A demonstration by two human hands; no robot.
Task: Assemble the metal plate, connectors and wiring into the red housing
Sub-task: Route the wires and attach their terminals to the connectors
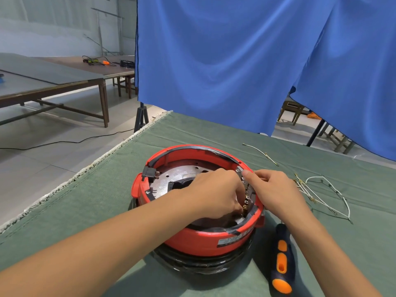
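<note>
The round red housing [192, 239] lies upside down on the green cloth, with a silver perforated metal plate [173, 174] inside it. A black plug socket [149, 173] sits in its left wall. A strip of metal connectors [246, 189] runs along the inner right wall. My left hand [216, 194] reaches into the housing, its curled fingertips pinching at the lower end of that strip. My right hand [274, 189] holds the strip's upper part from outside, thumb pressed on top of it. Loose white wires [327, 194] lie to the right.
A screwdriver with a blue and orange handle [281, 258] lies on the cloth at the front right. One more wire [260, 153] lies behind the housing. The green cloth's frayed edge [96, 163] runs along the left. A blue curtain [235, 61] hangs behind the table.
</note>
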